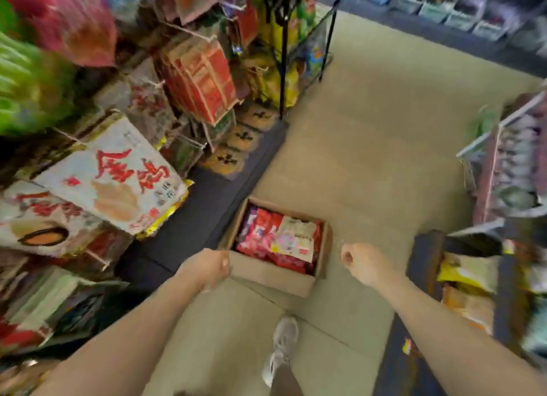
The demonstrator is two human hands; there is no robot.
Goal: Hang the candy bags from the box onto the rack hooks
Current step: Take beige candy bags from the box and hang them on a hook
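Note:
A brown cardboard box (268,274) stands open on the floor, filled with red, pink and white candy bags (281,238). My left hand (211,266) hovers over the box's near left corner with fingers curled and nothing in it. To the right of the box, my right hand (359,262) is also curled into a loose fist and holds nothing. The rack (189,78) with hooks and hanging snack packs rises on the left. The whole view is blurred.
A dark shelf base (207,206) runs along the left beside the box. A black wire stand (284,49) of snacks is further back. More shelves with goods (509,170) line the right. My grey shoe (282,348) is on the beige floor.

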